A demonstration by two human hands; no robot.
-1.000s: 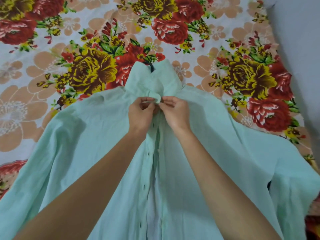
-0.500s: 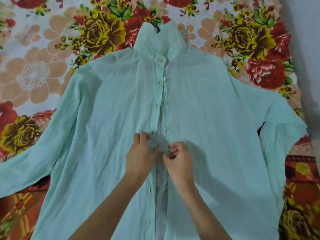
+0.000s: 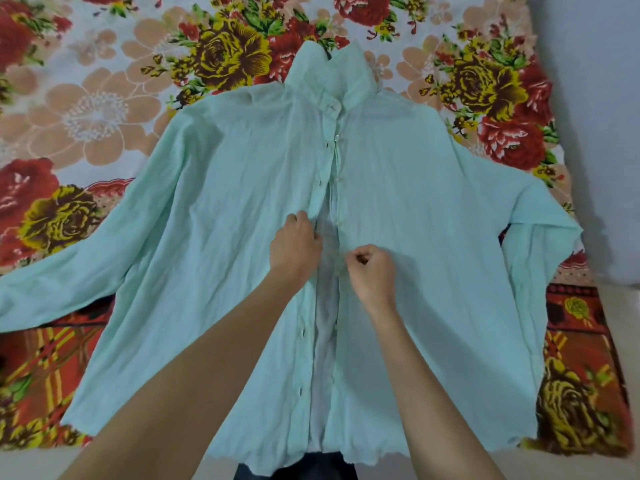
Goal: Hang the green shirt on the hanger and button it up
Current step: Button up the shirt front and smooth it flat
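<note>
Midway down the placket, the left hand (image 3: pixel 296 245) pinches the buttonhole edge and the right hand (image 3: pixel 370 268) the button side of the green shirt (image 3: pixel 433 220), spread on a floral bedspread (image 3: pixel 97 109). Only the collar button looks fastened; the hanger (image 3: pixel 328 54) barely shows.

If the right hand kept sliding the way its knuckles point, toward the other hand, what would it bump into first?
Probably the shirt's button edge right at its fingers, then the open gap showing the white lining, and beyond that the left hand. Depth is hard to judge from above.
</note>
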